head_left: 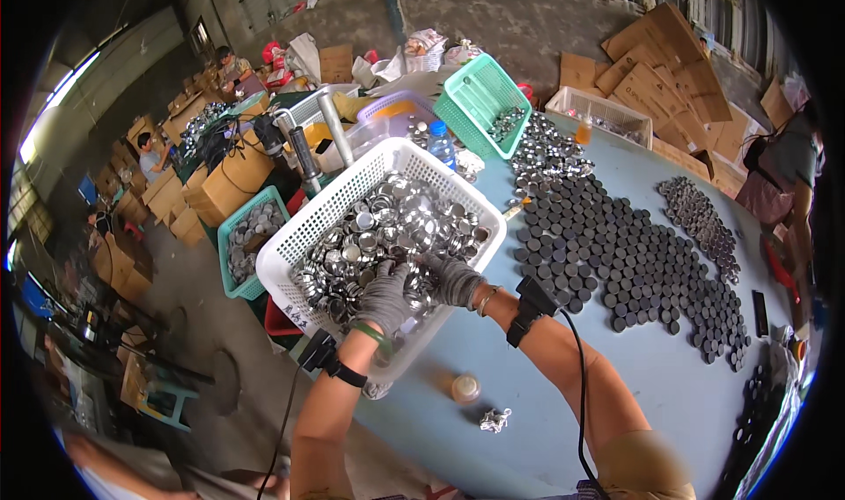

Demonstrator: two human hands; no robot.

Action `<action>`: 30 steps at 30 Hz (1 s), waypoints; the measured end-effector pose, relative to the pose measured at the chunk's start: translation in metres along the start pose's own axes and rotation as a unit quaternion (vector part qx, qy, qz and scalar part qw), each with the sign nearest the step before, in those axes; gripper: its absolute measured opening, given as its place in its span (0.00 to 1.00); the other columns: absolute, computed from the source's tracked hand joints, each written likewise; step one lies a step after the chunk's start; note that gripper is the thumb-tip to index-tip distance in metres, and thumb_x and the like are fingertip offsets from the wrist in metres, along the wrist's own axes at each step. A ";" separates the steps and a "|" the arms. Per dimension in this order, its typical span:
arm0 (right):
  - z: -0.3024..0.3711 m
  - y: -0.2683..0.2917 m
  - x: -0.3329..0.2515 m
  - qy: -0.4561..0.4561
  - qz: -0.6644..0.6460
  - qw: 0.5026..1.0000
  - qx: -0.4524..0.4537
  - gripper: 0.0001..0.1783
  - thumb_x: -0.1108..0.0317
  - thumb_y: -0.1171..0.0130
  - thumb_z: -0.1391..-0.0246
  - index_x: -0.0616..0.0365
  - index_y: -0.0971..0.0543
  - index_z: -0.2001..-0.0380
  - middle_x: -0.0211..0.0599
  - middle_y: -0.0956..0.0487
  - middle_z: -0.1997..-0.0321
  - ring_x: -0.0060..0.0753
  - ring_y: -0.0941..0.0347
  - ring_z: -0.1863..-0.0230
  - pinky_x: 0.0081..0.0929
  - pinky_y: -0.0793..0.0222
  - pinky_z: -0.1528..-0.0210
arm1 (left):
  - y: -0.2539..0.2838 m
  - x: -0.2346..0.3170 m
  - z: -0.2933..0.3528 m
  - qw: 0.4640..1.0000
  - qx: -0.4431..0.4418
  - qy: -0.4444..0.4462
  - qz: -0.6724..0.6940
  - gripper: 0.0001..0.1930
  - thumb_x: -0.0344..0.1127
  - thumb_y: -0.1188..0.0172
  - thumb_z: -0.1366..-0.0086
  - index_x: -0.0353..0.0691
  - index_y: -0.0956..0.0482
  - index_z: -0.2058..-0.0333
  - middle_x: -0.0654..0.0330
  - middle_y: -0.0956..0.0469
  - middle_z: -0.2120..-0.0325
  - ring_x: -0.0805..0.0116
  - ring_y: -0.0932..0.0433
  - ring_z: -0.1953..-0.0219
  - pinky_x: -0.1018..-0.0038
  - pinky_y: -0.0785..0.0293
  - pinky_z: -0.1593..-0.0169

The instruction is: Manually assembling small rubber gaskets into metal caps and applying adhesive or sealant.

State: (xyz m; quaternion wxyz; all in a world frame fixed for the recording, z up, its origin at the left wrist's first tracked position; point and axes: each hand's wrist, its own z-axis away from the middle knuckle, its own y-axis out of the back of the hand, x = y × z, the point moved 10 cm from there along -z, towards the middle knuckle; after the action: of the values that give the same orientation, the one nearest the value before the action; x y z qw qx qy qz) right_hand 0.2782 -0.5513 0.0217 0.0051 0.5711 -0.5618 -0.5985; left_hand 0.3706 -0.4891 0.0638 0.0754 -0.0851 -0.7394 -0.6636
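Caps (365, 221) fill the white basket (299, 236), where the gloved left hand (385, 296) and right hand (453, 281) rest among them, curled. Whether either pinches any, I cannot tell. Dark discs (634, 271) cover part of the bench (687, 394).

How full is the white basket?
Partly full: shiny metal pieces lie heaped inside the basket, whose bare inner walls show above them.
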 end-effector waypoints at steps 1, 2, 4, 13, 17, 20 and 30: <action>-0.001 -0.002 0.003 0.000 -0.001 1.000 0.002 0.38 0.68 0.32 0.59 0.50 0.30 0.41 0.44 0.22 0.56 0.46 0.25 0.56 0.37 0.28 0.49 | 0.001 0.001 -0.002 1.000 0.010 -0.009 0.002 0.35 0.40 0.32 0.50 0.40 0.29 0.42 0.41 0.37 0.40 0.44 0.32 0.43 0.59 0.34 0.38; -0.001 -0.002 0.005 0.009 -0.004 1.000 0.021 0.31 0.68 0.33 0.55 0.52 0.28 0.45 0.41 0.22 0.59 0.42 0.25 0.59 0.35 0.27 0.52 | 0.001 0.001 -0.004 1.000 0.012 -0.011 0.022 0.36 0.39 0.30 0.52 0.39 0.29 0.43 0.42 0.36 0.41 0.44 0.33 0.42 0.59 0.35 0.37; -0.003 -0.006 0.023 0.013 -0.004 0.999 0.044 0.24 0.67 0.33 0.51 0.54 0.25 0.50 0.37 0.22 0.62 0.37 0.25 0.61 0.33 0.26 0.54 | 0.002 0.009 -0.011 1.000 0.008 -0.019 0.013 0.37 0.40 0.29 0.53 0.40 0.29 0.42 0.43 0.35 0.41 0.44 0.32 0.42 0.59 0.34 0.38; -0.001 -0.006 0.032 -0.117 -0.248 0.961 -0.037 0.25 0.64 0.43 0.39 0.64 0.31 0.43 0.42 0.25 0.43 0.41 0.30 0.41 0.39 0.31 0.38 | 0.019 0.035 -0.021 0.999 -0.046 -0.012 0.007 0.35 0.32 0.33 0.51 0.40 0.31 0.42 0.41 0.29 0.46 0.44 0.27 0.46 0.61 0.29 0.41; 0.031 0.033 -0.008 -0.247 -0.678 0.688 0.079 0.18 0.64 0.48 0.35 0.67 0.27 0.49 0.44 0.22 0.48 0.42 0.27 0.46 0.41 0.27 0.41 | 0.039 0.061 -0.019 0.999 0.001 -0.036 0.020 0.34 0.31 0.33 0.52 0.39 0.30 0.44 0.39 0.24 0.54 0.44 0.24 0.50 0.61 0.27 0.44; 0.045 0.049 -0.004 -0.233 -0.711 0.657 0.088 0.14 0.63 0.46 0.36 0.64 0.24 0.56 0.43 0.19 0.58 0.38 0.21 0.57 0.40 0.20 0.53 | 0.057 0.095 -0.011 0.995 0.058 -0.079 0.011 0.32 0.31 0.33 0.52 0.40 0.29 0.44 0.42 0.24 0.53 0.45 0.24 0.50 0.61 0.27 0.44; 0.246 0.161 -0.016 -0.153 -0.031 0.987 0.032 0.37 0.65 0.25 0.61 0.58 0.29 0.46 0.38 0.21 0.51 0.29 0.26 0.50 0.31 0.27 0.49 | -0.013 0.266 0.058 0.958 0.012 -0.205 0.198 0.25 0.29 0.33 0.51 0.39 0.24 0.51 0.50 0.22 0.61 0.54 0.21 0.59 0.65 0.24 0.53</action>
State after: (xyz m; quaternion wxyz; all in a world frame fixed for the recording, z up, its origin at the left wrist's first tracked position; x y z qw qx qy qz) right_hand 0.0115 -0.4366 0.0721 -0.1173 0.4901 -0.5569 -0.6602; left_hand 0.1088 -0.4263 0.1048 0.0530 -0.3630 -0.7153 -0.5948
